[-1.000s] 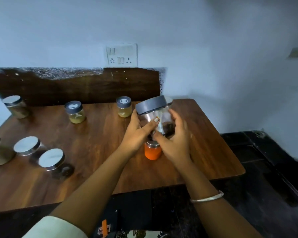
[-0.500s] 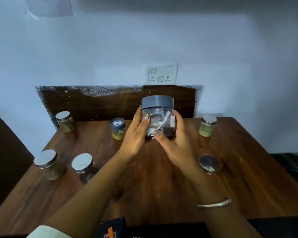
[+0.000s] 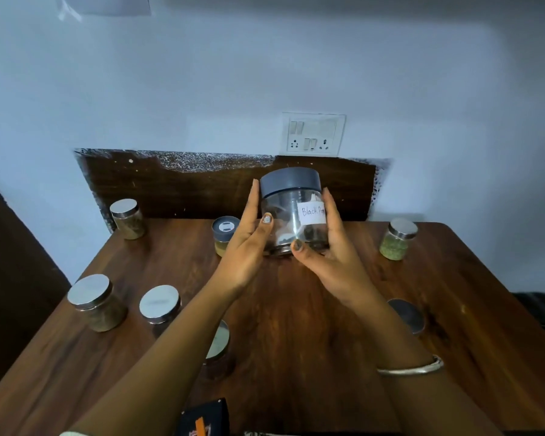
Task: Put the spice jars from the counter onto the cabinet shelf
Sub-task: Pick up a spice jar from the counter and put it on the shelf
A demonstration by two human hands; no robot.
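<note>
Above the wooden counter (image 3: 296,325), left hand (image 3: 249,243) and right hand (image 3: 324,250) still clasp the black pepper jar (image 3: 291,212). Its label now faces the camera, where earlier it was turned away.

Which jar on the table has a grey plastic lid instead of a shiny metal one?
The small jar of yellow spice, standing just left of the left hand. Its grey lid has a white oval mark; the other standing jars carry silver metal lids.

Clear glossy jar (image 3: 291,225) with matt grey lid, paper label; wood-grain counter (image 3: 296,325); shiny metal-lidded jars (image 3: 96,302).
</note>
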